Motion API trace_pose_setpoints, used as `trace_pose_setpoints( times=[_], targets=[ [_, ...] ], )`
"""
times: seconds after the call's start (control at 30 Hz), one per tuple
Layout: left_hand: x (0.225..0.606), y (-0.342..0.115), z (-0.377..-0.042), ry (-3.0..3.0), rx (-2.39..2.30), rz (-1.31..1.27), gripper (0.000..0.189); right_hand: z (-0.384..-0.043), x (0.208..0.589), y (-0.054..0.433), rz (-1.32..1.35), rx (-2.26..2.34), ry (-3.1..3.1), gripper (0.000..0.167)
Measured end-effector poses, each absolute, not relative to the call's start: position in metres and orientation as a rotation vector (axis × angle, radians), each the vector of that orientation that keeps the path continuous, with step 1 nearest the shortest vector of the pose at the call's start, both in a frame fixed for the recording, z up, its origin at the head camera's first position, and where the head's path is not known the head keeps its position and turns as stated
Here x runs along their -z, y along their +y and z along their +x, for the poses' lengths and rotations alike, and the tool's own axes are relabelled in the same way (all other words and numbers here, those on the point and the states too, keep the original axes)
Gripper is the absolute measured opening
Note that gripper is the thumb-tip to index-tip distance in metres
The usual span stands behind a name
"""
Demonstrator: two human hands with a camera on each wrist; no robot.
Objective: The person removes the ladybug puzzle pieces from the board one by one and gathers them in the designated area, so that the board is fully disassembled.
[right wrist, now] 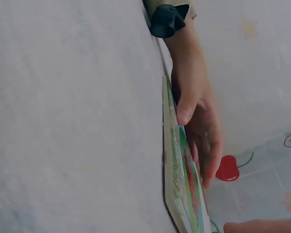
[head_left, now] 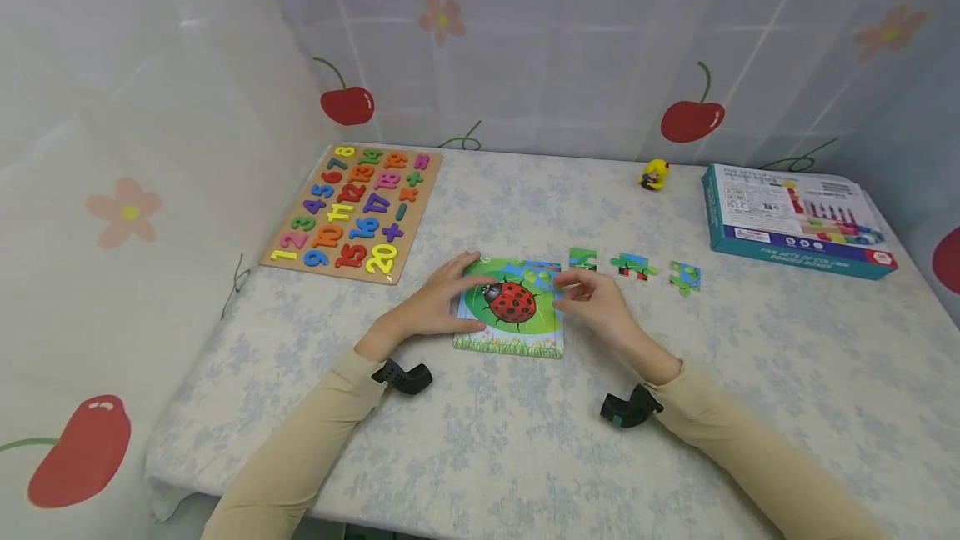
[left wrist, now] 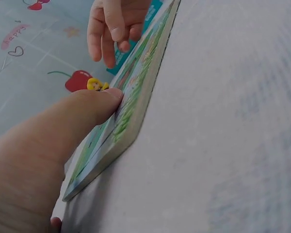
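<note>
Ladybug puzzle [head_left: 517, 347] lay centre, apparently mid-fitting. Left hand [head_left: 431, 302] touched left side, fingers wide; right hand [head_left: 597, 304] at right edge, fingers narrow, seemingly empty. Next likely needed 1 of 3 loose pieces [head_left: 633, 262], far right.

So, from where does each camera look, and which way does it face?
Head: worn on the head, facing forward and down at the ladybug puzzle; the left hand, right hand and sleeves show.
Left wrist: on that wrist, looking across the puzzle toward the right hand; the left thumb shows close up.
Right wrist: on that wrist, looking across the puzzle at the left hand and sleeve; part of the right hand shows at bottom.
Shared: the head and left wrist views both show the yellow figure.
</note>
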State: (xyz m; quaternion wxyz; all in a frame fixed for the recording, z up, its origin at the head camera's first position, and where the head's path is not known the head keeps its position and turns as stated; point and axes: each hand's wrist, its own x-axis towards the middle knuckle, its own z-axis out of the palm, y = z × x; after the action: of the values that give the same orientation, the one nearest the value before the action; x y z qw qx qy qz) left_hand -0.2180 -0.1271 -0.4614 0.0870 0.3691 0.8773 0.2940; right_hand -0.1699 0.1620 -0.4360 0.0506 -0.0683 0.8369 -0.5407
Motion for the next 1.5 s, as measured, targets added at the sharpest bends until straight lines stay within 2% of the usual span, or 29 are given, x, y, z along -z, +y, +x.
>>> trace_pose_setpoints(
  times=[0.13, 0.27, 0.77, 1.5],
  targets=[
    [0.461, -0.127, -0.217, 2.588, -0.866, 1.147, 0.056, -0.166, 0.441, 0.158, -0.252, 1.596, 2.567, 0.038],
    [0.460, -0.126, -0.216, 2.588, -0.851, 1.137, 0.051, -0.164, 0.446, 0.156, -0.286, 1.558, 2.599, 0.042],
    [0.460, -0.127, -0.216, 2.585, -0.839, 1.140, 0.051, -0.164, 0.453, 0.154, -0.485, 1.520, 2.705, 0.037],
    [0.454, -0.125, -0.214, 2.670, -0.662, 1.204, 0.052, -0.160, 0.449, 0.150, -0.546, 1.573, 2.690, 0.039]
  ],
)
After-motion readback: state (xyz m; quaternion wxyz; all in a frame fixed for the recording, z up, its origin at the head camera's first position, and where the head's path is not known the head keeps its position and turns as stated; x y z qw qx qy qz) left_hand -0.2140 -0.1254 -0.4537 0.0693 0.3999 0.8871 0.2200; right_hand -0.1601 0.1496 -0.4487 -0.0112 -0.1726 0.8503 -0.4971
